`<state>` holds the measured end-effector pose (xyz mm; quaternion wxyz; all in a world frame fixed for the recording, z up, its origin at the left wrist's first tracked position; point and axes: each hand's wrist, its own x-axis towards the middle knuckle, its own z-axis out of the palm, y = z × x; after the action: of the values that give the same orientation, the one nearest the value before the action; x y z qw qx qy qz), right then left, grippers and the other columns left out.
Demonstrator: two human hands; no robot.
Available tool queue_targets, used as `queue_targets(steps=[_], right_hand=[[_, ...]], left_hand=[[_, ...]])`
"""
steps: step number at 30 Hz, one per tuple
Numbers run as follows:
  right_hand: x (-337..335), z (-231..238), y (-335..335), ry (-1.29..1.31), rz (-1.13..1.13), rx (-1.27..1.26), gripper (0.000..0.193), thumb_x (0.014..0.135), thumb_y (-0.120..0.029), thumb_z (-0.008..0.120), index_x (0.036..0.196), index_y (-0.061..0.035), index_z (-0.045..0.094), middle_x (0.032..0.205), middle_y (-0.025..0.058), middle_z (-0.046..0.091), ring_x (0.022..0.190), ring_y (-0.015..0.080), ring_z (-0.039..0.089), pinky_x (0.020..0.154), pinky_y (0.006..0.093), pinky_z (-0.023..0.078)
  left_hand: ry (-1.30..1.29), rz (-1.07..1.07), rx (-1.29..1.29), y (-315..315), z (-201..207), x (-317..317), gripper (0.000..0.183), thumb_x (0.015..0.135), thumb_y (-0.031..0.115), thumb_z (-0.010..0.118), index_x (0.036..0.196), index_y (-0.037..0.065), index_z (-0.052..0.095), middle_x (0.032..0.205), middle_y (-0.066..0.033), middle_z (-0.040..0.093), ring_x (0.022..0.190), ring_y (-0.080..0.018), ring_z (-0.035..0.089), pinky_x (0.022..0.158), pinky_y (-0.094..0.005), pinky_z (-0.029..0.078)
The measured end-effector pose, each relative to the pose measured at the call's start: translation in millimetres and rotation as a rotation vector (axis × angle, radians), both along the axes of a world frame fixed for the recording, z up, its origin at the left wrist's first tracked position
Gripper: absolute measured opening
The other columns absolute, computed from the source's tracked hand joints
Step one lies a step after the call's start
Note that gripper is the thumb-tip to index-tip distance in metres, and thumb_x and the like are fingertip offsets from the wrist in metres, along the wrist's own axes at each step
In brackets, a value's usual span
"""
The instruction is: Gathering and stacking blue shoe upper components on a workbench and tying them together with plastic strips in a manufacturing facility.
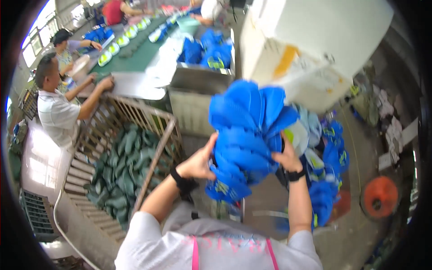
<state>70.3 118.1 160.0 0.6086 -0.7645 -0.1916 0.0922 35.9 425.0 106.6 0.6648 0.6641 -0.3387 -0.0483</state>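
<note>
Between my two hands is a thick bundle of bright blue caps, nested in one another with several brims fanned out at the top. My left hand presses on the bundle's left side, thumb and fingers curved against it. On the opposite side my right hand grips the bundle, with part of its fingers hidden behind the blue cloth. Both wrists wear dark bands. More blue caps lie in a heap just beyond my right forearm.
A slatted crate of dark green curved pieces stands at left. Beyond it, people work along a green conveyor. A metal bin holds blue caps. Large white boxes stand at far right; an orange round object lies right.
</note>
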Motion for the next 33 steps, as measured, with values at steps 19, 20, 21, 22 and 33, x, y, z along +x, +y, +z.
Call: queue_targets(steps=[19, 20, 21, 22, 33], right_hand=[[340.1, 95.9, 248.8, -0.418, 0.353, -0.177, 0.090, 0.064, -0.021, 0.066, 0.137, 0.0041, 0.020, 0.138, 0.0182, 0.031, 0.128, 0.0252, 0.028, 0.106, 0.0318, 0.017], [360.2, 101.1, 254.7, -0.443, 0.361, -0.181, 0.090, 0.063, -0.021, 0.066, 0.137, 0.0039, 0.020, 0.138, 0.0182, 0.031, 0.128, 0.0256, 0.028, 0.106, 0.0314, 0.017], [382.2, 106.6, 259.5, -0.404, 0.398, -0.148, 0.090, 0.063, -0.020, 0.065, 0.137, 0.0031, 0.020, 0.137, 0.0179, 0.032, 0.128, 0.0246, 0.029, 0.106, 0.0305, 0.017], [404.2, 113.4, 266.0, -0.381, 0.406, -0.103, 0.090, 0.062, -0.019, 0.065, 0.137, 0.0024, 0.020, 0.137, 0.0177, 0.033, 0.128, 0.0233, 0.030, 0.106, 0.0296, 0.018], [610.5, 100.9, 325.6, -0.433, 0.405, -0.029, 0.089, 0.062, -0.010, 0.063, 0.138, 0.0023, 0.018, 0.138, 0.0172, 0.032, 0.128, 0.0216, 0.030, 0.105, 0.0273, 0.019]], left_hand=[[-0.065, 0.370, -0.106, 198.6, 5.8, 248.9, 0.131, 0.048, 0.005, 0.074, 0.136, 0.012, -0.023, 0.141, -0.0138, 0.021, 0.108, -0.0212, 0.047, 0.080, -0.0305, 0.042], [-0.108, 0.381, -0.054, 206.1, 9.8, 267.5, 0.131, 0.048, 0.005, 0.074, 0.136, 0.012, -0.023, 0.141, -0.0140, 0.020, 0.108, -0.0216, 0.046, 0.080, -0.0306, 0.043], [-0.100, 0.420, -0.048, 209.6, 18.6, 285.4, 0.130, 0.048, 0.004, 0.073, 0.136, 0.012, -0.022, 0.141, -0.0146, 0.021, 0.106, -0.0217, 0.047, 0.079, -0.0303, 0.043], [-0.093, 0.461, -0.041, 213.7, 30.4, 305.5, 0.129, 0.048, 0.003, 0.072, 0.137, 0.012, -0.022, 0.140, -0.0152, 0.021, 0.105, -0.0219, 0.048, 0.078, -0.0300, 0.044], [-0.102, 0.569, 0.127, 281.3, 48.2, 497.4, 0.132, 0.046, 0.002, 0.075, 0.138, 0.014, -0.018, 0.138, -0.0186, 0.028, 0.090, -0.0194, 0.055, 0.072, -0.0297, 0.046]])
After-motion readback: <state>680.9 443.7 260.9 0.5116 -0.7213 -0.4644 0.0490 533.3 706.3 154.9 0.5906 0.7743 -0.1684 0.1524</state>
